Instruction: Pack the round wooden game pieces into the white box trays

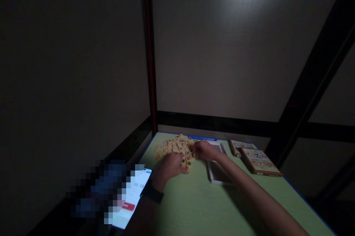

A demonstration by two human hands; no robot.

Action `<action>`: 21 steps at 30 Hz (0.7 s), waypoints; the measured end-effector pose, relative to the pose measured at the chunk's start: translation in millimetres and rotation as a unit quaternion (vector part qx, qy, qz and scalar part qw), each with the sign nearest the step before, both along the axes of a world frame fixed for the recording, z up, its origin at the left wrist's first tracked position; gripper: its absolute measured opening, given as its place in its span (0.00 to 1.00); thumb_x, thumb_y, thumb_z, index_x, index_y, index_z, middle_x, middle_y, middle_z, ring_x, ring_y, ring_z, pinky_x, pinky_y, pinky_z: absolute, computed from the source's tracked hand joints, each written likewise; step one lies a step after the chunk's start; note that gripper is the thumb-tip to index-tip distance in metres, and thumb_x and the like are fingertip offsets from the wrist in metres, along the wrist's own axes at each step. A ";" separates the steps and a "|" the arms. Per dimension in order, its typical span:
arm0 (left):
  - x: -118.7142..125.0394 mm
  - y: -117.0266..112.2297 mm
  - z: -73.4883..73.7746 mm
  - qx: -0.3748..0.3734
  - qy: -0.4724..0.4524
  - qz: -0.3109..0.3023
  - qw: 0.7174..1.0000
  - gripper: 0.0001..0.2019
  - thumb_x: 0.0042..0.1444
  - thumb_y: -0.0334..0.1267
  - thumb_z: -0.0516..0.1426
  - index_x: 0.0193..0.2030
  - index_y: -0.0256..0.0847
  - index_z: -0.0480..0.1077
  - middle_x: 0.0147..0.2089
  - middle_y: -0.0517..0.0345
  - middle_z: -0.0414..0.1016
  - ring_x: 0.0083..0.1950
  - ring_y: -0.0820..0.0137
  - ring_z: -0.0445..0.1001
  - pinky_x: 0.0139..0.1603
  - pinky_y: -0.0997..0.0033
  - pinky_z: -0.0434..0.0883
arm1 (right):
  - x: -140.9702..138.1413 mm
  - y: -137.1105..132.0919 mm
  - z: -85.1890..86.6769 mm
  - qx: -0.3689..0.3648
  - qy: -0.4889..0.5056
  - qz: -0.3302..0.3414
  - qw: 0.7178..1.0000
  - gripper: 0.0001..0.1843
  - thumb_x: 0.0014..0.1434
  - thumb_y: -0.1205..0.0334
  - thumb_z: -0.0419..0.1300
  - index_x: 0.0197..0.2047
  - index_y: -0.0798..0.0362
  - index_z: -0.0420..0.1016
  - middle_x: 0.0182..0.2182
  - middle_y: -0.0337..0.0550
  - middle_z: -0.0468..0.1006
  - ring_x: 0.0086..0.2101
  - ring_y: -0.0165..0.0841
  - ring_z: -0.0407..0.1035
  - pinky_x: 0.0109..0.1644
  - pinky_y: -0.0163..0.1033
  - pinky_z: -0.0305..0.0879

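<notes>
A loose heap of round wooden Chinese chess pieces, some with red or dark markings, lies at the far left of the green table. At its near edge, my left hand rests with thumb and forefinger apart, around several pieces. A dark band circles that wrist. My right hand reaches to the heap's right side, its fingers curled and pinched on a piece at the fingertips, partly hidden. Under my right forearm lies a shallow open box tray with white rims; the arm hides part of it.
Two printed flat boxes stand at the right: one nearer and one behind it. A lit phone showing a timer is at the left. Walls rise behind the green table, which has a blue edge.
</notes>
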State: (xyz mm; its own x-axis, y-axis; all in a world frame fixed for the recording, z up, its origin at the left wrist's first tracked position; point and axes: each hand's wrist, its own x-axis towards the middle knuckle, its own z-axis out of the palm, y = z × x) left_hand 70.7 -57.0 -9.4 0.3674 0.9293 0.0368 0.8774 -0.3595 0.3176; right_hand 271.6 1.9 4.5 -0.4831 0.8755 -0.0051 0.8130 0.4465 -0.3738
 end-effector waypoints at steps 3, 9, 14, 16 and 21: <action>-0.4 2.5 0.1 -0.006 -0.011 0.000 1.000 0.16 0.46 0.45 0.69 0.36 0.40 0.72 0.41 0.53 0.78 0.43 0.62 0.75 0.39 0.70 0.65 | 1.1 -3.2 -8.9 -0.049 0.040 0.029 0.998 0.20 0.43 0.83 0.53 0.35 0.58 0.80 0.28 0.42 0.83 0.30 0.31 0.78 0.34 0.30 0.67; -13.9 10.4 7.6 0.027 -0.080 0.042 0.996 0.09 0.48 0.38 0.64 0.29 0.41 0.68 0.31 0.61 0.73 0.35 0.68 0.72 0.31 0.72 0.60 | -2.2 -4.8 -21.3 -0.058 0.098 0.063 0.991 0.16 0.42 0.81 0.56 0.29 0.57 0.81 0.25 0.38 0.82 0.29 0.31 0.76 0.35 0.32 0.67; -36.2 15.4 20.5 0.128 -0.021 0.157 0.979 0.08 0.54 0.24 0.52 0.35 0.40 0.69 0.37 0.53 0.76 0.42 0.67 0.74 0.42 0.70 0.65 | 0.7 -3.3 -21.1 -0.028 0.107 0.063 0.992 0.12 0.45 0.78 0.59 0.26 0.55 0.81 0.23 0.38 0.81 0.28 0.32 0.74 0.36 0.33 0.65; -44.3 16.0 22.0 0.122 0.018 0.191 0.974 0.10 0.56 0.24 0.50 0.39 0.40 0.69 0.42 0.50 0.77 0.45 0.65 0.75 0.45 0.70 0.66 | 0.9 -2.9 -19.3 -0.016 0.107 0.057 0.992 0.12 0.46 0.78 0.58 0.27 0.56 0.81 0.25 0.39 0.81 0.29 0.32 0.74 0.36 0.33 0.64; -52.2 11.3 16.6 0.033 0.057 0.153 0.986 0.08 0.54 0.29 0.56 0.41 0.39 0.72 0.46 0.48 0.78 0.51 0.61 0.75 0.50 0.67 0.68 | -21.3 -4.1 -8.4 0.070 0.058 0.052 0.994 0.13 0.48 0.78 0.56 0.27 0.55 0.80 0.26 0.39 0.81 0.30 0.30 0.72 0.35 0.31 0.60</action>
